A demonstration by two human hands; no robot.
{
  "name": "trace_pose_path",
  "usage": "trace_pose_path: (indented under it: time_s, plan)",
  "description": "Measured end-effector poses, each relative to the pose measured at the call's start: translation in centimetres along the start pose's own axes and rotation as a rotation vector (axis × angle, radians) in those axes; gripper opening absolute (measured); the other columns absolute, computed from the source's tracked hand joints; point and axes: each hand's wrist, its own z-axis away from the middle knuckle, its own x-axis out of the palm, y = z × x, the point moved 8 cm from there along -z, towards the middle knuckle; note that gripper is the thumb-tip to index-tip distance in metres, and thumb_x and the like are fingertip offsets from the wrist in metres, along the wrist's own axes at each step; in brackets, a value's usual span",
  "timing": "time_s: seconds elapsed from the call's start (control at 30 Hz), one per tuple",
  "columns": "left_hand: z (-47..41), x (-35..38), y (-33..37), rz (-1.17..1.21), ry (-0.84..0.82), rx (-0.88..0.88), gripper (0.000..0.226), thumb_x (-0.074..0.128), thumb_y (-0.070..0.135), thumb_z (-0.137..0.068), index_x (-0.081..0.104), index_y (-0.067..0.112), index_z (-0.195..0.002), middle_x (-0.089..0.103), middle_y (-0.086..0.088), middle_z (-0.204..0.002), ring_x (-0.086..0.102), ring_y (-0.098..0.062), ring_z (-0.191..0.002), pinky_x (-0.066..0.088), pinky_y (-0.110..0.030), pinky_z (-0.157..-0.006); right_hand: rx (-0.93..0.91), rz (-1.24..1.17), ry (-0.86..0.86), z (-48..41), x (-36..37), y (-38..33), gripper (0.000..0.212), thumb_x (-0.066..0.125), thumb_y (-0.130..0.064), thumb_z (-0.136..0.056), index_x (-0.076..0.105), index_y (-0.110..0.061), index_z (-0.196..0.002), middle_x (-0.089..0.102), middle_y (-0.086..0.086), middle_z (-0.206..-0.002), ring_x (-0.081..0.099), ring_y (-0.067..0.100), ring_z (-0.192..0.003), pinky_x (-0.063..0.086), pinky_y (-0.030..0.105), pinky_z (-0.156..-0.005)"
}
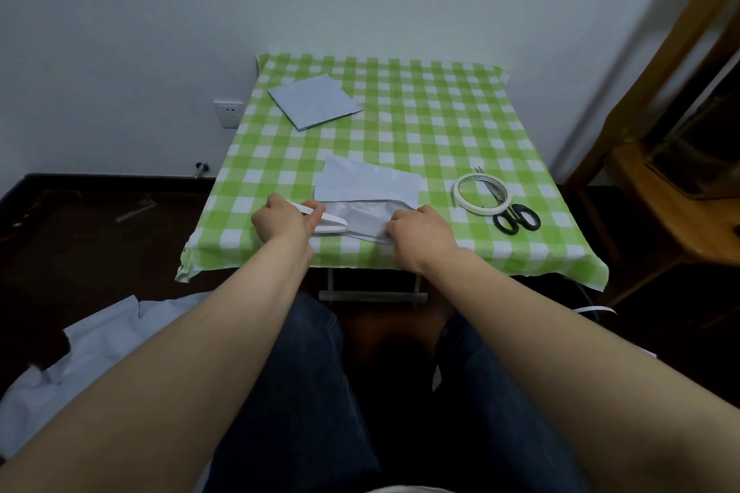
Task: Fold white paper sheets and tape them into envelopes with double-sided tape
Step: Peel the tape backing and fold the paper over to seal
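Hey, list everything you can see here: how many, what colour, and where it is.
tablecloth: one, green and white check, covering the table
folded paper: one piece or stack, white, far left of the cloth
paper sheet: one, white, near middle, partly folded
strip: one, white, at the sheet's left end
tape roll: one, white, right of the sheet, lying over the scissors' blades
scissors: one pair, black handles, near right
wall socket: one, white, left of the table
wooden furniture: brown, right edge
cloth: white, floor, near left
left hand: pinches the strip
right hand: holds the sheet's near edge
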Motion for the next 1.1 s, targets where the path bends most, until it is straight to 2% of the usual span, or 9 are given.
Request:
trace_pose_path:
  time_s: [0.17,0.23,0.3,0.37,0.47,0.73,0.9,1.0,1.1]
  plan:
    - [-0.6,-2.4,2.3,0.036,0.071,0.085,0.023,0.035,0.007,-0.094,0.045,0.006,-0.073,0.055,-0.014,-0.074,0.06,-0.02,-0.062,0.058,-0.033,-0.057,0.012,0.051,-0.005,0.0,-0.7,-0.7,0.031,0.043,-0.014,-0.089,0.061,-0.012,-0.113,0.056,0.007,-0.117,0.054,0.027,-0.105,0.034,0.028,-0.09]
    - [-1.1,-2.7,2.8,-0.055,0.055,0.125,0.02,0.038,0.008,-0.094,0.046,0.007,-0.076,0.057,-0.012,-0.076,0.059,-0.02,-0.067,0.059,-0.034,-0.069,0.023,0.056,-0.017,0.0,-0.9,-0.7,0.03,0.043,-0.014,-0.089,0.061,-0.012,-0.113,0.056,0.008,-0.117,0.053,0.028,-0.104,0.033,0.028,-0.088]
    - [-1.6,-3.2,3.4,-0.068,0.021,0.147,0.012,0.038,0.006,-0.095,0.05,0.005,-0.098,0.058,-0.011,-0.085,0.059,-0.018,-0.07,0.057,-0.035,-0.078,0.032,0.058,-0.03,0.0,-1.0,-0.9,0.03,0.044,-0.013,-0.088,0.061,-0.012,-0.112,0.056,0.008,-0.117,0.053,0.028,-0.104,0.032,0.027,-0.085]
    - [-1.9,-3.9,3.9,-0.01,0.027,0.158,0.033,0.035,0.002,-0.094,0.043,-0.001,-0.126,0.056,-0.009,-0.087,0.058,-0.012,-0.067,0.056,-0.028,-0.07,0.043,0.063,-0.042,-0.1,-0.9,-1.1,0.03,0.044,-0.013,-0.088,0.061,-0.012,-0.113,0.056,0.008,-0.118,0.053,0.029,-0.105,0.032,0.027,-0.085]
    - [-1.8,-5.0,4.9,0.012,0.095,0.211,0.041,0.036,-0.003,-0.093,0.037,0.001,-0.135,0.058,-0.013,-0.091,0.057,-0.009,-0.064,0.056,-0.027,-0.073,0.076,0.057,-0.057,-0.1,-0.7,-1.1,0.03,0.044,-0.014,-0.089,0.057,-0.012,-0.116,0.054,0.008,-0.119,0.053,0.03,-0.106,0.035,0.028,-0.082]
    - [-1.9,-7.3,7.2,-0.024,0.166,0.303,0.04,0.035,0.004,-0.095,0.038,0.006,-0.136,0.063,-0.009,-0.093,0.066,-0.02,-0.085,0.05,-0.02,-0.071,0.12,0.04,-0.043,0.0,-0.6,-1.3,0.032,0.049,-0.018,-0.087,0.052,-0.007,-0.118,0.053,0.012,-0.122,0.055,0.032,-0.107,0.041,0.033,-0.085]
    - [-0.9,-6.2,8.0,0.02,0.116,0.333,0.043,0.043,0.004,-0.086,0.045,-0.001,-0.129,0.059,-0.001,-0.073,0.064,-0.013,-0.07,0.054,-0.023,-0.071,0.152,-0.065,-0.033,-0.2,-0.8,-0.6,0.039,0.053,-0.022,-0.084,0.043,-0.009,-0.119,0.059,0.013,-0.111,0.058,0.034,-0.096,0.04,0.033,-0.074]
    - [0.6,-4.3,8.2,0.042,0.02,0.35,0.037,0.045,-0.003,-0.087,0.05,0.001,-0.124,0.058,0.003,-0.076,0.066,-0.012,-0.073,0.054,-0.019,-0.07,0.181,-0.18,-0.031,-0.1,-1.1,-0.3,0.048,0.055,-0.018,-0.082,0.033,-0.01,-0.125,0.053,0.008,-0.085,0.053,0.031,-0.076,0.039,0.033,-0.062]
    - [1.7,-2.1,8.2,0.021,-0.07,0.361,0.026,0.044,-0.009,-0.086,0.06,-0.001,-0.104,0.062,-0.001,-0.087,0.064,-0.005,-0.063,0.057,-0.021,-0.071,0.215,-0.294,-0.059,-0.4,-0.9,0.4,0.046,0.049,-0.013,-0.082,0.034,-0.01,-0.126,0.057,0.008,-0.09,0.054,0.03,-0.081,0.041,0.033,-0.063]
